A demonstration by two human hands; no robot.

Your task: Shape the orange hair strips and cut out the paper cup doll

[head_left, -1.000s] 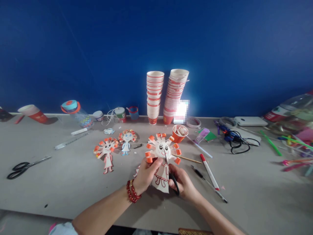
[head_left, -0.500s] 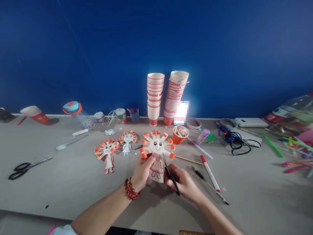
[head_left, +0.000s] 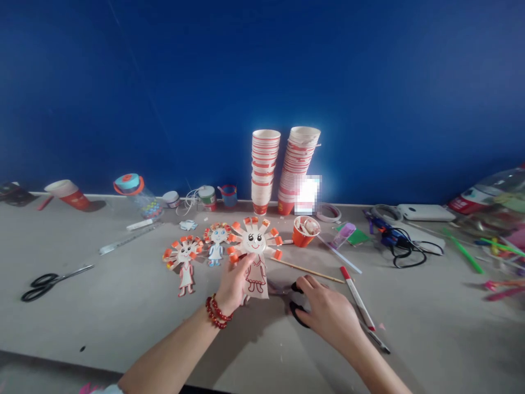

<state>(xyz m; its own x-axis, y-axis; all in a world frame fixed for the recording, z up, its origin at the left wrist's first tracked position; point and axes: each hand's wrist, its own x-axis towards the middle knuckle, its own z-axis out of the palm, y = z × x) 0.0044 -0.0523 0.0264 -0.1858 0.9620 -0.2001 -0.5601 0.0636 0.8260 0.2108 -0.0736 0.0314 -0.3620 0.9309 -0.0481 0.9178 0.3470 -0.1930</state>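
Pinched in my left hand (head_left: 233, 284) is a paper doll (head_left: 255, 241) with a smiling drawn face, curled orange-and-white strips round its head and a dress outlined in red. Its lower part is a white paper piece with a straight bottom edge. My right hand (head_left: 328, 306) has its fingers in the black handles of a pair of scissors (head_left: 299, 316). The handles are spread apart, and the blurred blades point left beside the doll's lower edge. Two finished-looking dolls, one red-dressed (head_left: 186, 273) and one blue-outlined (head_left: 215, 253), lie on the table to the left.
Two tall stacks of paper cups (head_left: 262, 180) stand against the blue wall. In front is an orange cup of scraps (head_left: 304, 238). A red-capped marker (head_left: 357, 300) and a wooden stick (head_left: 307, 270) lie right. Other scissors (head_left: 45, 283) rest far left; a glue gun (head_left: 391, 235) lies right.
My right hand has drawn the scissors away from the doll's side to the right, and their handles have spread. The doll in my left hand has shifted slightly left. The view has tilted a little.
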